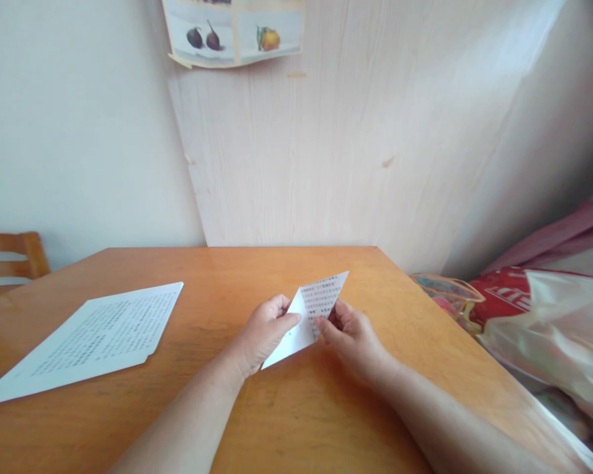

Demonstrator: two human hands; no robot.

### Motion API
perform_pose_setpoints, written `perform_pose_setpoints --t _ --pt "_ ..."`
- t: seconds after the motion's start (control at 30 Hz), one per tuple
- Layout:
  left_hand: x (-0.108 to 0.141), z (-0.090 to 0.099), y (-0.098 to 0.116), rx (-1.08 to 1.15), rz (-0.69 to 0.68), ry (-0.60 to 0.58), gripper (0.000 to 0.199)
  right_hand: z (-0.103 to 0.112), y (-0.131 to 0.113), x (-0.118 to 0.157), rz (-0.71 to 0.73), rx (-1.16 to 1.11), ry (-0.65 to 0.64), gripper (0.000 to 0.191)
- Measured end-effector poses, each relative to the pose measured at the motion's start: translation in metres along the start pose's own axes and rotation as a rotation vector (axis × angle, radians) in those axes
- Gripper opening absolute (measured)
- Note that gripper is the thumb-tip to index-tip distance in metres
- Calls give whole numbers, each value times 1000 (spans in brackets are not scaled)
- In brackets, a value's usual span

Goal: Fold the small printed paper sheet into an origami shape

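A folded sheet of white paper with printed text is held up between my two hands over the middle of the wooden table. My left hand pinches its left side, thumb on the near face and the other fingers behind. On the right edge, my right hand has it between thumb and curled fingers. One part of the paper shows dark lines of print, while the lower left part looks mostly blank.
Printed sheets lie on the table at the left. A wooden chair back stands beyond the left edge. Plastic bags and a red item sit beside the table's right edge. A fruit poster hangs on the wall.
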State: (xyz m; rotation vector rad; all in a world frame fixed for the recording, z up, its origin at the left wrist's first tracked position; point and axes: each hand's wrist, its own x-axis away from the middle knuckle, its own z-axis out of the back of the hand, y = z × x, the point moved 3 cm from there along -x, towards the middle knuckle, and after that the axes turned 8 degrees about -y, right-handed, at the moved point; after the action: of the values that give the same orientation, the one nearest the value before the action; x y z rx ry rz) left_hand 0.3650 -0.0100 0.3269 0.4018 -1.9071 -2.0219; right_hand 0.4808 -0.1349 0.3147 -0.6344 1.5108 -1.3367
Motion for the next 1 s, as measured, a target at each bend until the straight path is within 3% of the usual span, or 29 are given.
perform_pose_setpoints --t 0.17,0.37,0.53,0.67,0.8,1.0 --pt "-3 5 -5 109 25 -10 28 6 2 -1 -68 -34 37 24" --pt "-2 6 -1 234 -1 -43 33 15 10 -4 -140 -60 158 48" --pt "-2 6 1 242 -41 -25 33 22 11 -1 -28 108 293 27" --pt "-2 5 2 224 -55 -37 35 17 8 2 28 223 212 19" --pt "0 3 5 221 -59 -81 34 11 8 2 14 173 121 20" --pt "3 -1 7 120 -95 -124 28 10 1 1 -67 51 96 27"
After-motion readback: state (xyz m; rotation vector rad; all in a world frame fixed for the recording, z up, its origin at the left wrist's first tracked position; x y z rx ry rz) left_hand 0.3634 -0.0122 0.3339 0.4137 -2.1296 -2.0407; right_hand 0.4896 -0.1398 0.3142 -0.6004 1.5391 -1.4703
